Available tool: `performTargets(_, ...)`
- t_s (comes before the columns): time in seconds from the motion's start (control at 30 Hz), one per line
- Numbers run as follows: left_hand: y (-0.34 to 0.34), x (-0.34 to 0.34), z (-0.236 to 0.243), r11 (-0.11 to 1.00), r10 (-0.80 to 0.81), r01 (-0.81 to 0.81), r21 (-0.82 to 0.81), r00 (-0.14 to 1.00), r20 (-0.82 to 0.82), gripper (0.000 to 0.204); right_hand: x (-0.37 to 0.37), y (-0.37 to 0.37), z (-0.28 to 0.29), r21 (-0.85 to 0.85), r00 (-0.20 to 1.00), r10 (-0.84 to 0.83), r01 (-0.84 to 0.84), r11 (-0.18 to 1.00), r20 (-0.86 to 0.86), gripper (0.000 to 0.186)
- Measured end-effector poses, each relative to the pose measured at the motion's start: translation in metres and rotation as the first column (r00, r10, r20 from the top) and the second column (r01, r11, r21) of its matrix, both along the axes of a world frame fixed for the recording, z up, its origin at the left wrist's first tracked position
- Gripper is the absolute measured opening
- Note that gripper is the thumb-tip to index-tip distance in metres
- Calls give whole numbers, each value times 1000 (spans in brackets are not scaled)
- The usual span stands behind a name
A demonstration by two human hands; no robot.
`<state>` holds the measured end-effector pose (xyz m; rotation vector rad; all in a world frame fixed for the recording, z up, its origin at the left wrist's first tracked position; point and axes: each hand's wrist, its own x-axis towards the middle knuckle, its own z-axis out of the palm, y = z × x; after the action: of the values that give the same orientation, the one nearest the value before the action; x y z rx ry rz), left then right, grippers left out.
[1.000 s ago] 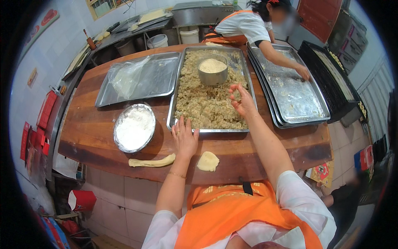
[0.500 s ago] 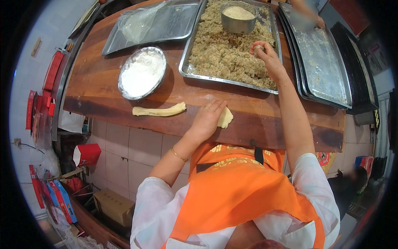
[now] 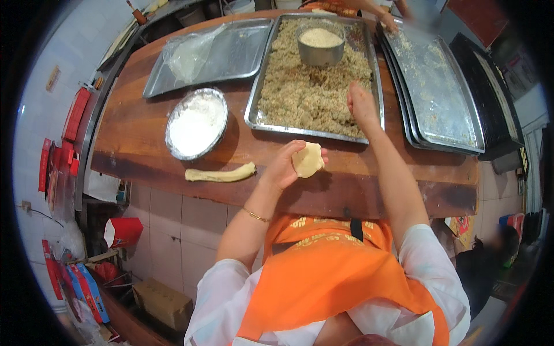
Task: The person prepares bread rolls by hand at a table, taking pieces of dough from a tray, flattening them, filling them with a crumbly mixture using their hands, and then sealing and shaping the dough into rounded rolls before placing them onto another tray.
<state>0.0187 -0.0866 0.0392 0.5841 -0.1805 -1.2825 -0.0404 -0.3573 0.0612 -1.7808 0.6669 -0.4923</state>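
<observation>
My left hand [image 3: 281, 166] holds a flat, pale round dough wrapper [image 3: 308, 160] on its upturned palm, just above the table's near edge. My right hand [image 3: 362, 106] is closed over the right side of a crumbly brown filling [image 3: 300, 104]; whatever its fingers hold is hidden. That filling is spread in a large metal tray [image 3: 306, 132]. Among it stands a round metal container [image 3: 321, 55] with pale grains inside. To the left of my left hand, a strip of dough [image 3: 220, 173] lies on the wood.
A metal bowl of white flour [image 3: 198, 124] stands left on the wooden table [image 3: 133, 132]. Behind it is a tray [image 3: 245, 52] bearing a plastic bag [image 3: 190, 57]. Stacked trays [image 3: 441, 98] stand at right, near another person's hand [image 3: 389, 22].
My left hand has turned palm up and lifted the dough wrapper off the table. My right hand has lowered toward me over the filling, its fingers now curled in.
</observation>
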Motion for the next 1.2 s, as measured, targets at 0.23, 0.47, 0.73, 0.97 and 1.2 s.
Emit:
performTargets(0.23,-87,4,10,879,477,-469,90,869,-134,34,-8,36,45,-806,982,179,-60,589,58,34)
performTargets(0.47,-130,8,36,853,521,-501,150,837,-167,39,-20,66,39,-888,976,210,-150,435,-62,46)
performTargets(0.73,-121,25,1,892,445,-446,72,840,-309,30,-11,-2,38,-575,965,124,-239,783,-231,49)
performTargets(0.97,-117,38,1,878,478,-473,76,854,-204,18,-18,45,64,-639,967,254,-196,744,-1,46)
performTargets(1.2,-116,32,4,837,545,-547,20,836,62,15,2,63,39,-673,918,353,-146,725,181,37)
